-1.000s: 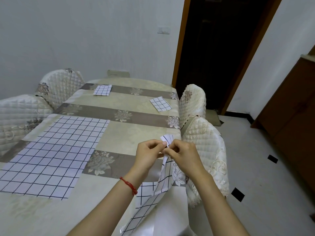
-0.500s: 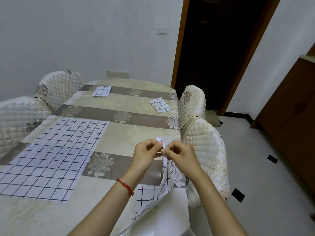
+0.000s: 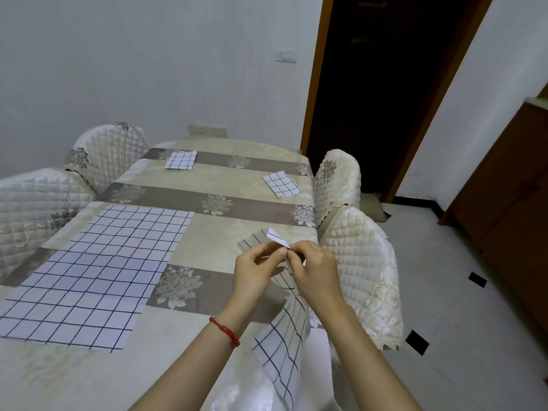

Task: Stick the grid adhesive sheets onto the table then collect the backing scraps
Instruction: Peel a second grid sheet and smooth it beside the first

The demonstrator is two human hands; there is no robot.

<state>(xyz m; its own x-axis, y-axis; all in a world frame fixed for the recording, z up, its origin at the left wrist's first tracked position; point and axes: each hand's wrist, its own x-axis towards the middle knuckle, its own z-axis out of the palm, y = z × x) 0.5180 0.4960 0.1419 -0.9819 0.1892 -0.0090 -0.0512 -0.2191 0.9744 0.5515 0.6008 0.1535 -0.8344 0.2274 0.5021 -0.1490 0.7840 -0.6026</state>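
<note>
A grid adhesive sheet [image 3: 281, 348] hangs above the table's right edge, held up at its top corner. My left hand [image 3: 258, 271] pinches a see-through grid layer [image 3: 255, 239] at that corner. My right hand [image 3: 314, 274] pinches the white layer [image 3: 277, 236] beside it, and the two layers are split apart there. A large grid sheet [image 3: 95, 271] lies flat on the table [image 3: 213, 241] at the left. Two small grid pieces lie at the far end, one at the left [image 3: 181, 160] and one at the right [image 3: 281, 183].
Quilted chairs stand along the right side [image 3: 361, 262] [image 3: 338, 176] and the left side [image 3: 32, 200] [image 3: 109, 149]. A shiny white sheet [image 3: 246, 396] lies at the near edge under my arms. A dark doorway [image 3: 379, 84] and a wooden cabinet [image 3: 510, 209] are on the right.
The corner of the held sheet has split into two layers, the see-through grid layer now spread to the left. Both hands stay at the corner, and the sheet has shifted a little.
</note>
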